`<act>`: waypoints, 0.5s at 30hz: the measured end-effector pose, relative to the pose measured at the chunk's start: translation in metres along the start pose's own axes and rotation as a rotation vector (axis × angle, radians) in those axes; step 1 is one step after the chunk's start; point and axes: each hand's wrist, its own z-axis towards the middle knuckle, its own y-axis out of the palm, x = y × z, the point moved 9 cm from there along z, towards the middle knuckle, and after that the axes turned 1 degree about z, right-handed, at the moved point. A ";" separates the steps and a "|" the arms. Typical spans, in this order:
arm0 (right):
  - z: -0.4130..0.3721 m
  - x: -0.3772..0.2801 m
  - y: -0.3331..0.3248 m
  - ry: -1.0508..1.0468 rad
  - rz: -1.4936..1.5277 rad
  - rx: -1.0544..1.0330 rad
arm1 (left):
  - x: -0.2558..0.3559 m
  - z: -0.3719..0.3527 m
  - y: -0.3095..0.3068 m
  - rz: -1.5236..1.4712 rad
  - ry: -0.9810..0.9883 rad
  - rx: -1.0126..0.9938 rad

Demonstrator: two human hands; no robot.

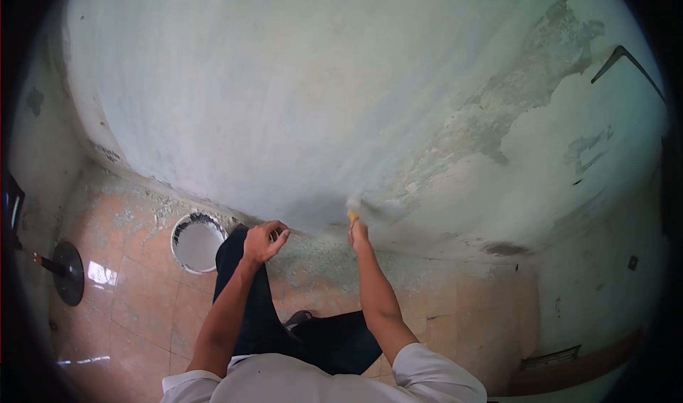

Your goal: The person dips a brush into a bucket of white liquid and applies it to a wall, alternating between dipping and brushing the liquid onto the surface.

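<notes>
My right hand (358, 233) is wrapped round the yellowish handle of a brush (353, 208), whose pale head is against the lower part of the whitish wall (249, 83). Grey, peeling patches of the wall run up and to the right from the brush. My left hand (264, 242) hangs over my bent knee with its fingers curled and partly apart, holding nothing that I can see. Just left of that knee, a white bucket (199, 243) with dark marks inside its rim stands on the floor, filled with pale paint or a similar liquid.
Flakes and dust lie on the orange tiled floor (142, 300) along the wall's foot. A round black base with a pole (69, 273) stands at the far left. A dark bracket (622, 51) is at the upper right, and a dark rack (551, 357) at the lower right.
</notes>
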 end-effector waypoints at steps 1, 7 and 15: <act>0.009 0.039 -0.005 0.119 -0.033 -0.034 | 0.002 0.000 0.001 -0.011 -0.001 -0.019; 0.007 -0.084 -0.025 -0.062 0.127 0.147 | 0.008 0.002 0.002 -0.010 0.008 -0.038; -0.198 -0.288 -0.040 -0.613 0.349 -0.125 | -0.007 0.004 0.018 -0.022 0.028 -0.031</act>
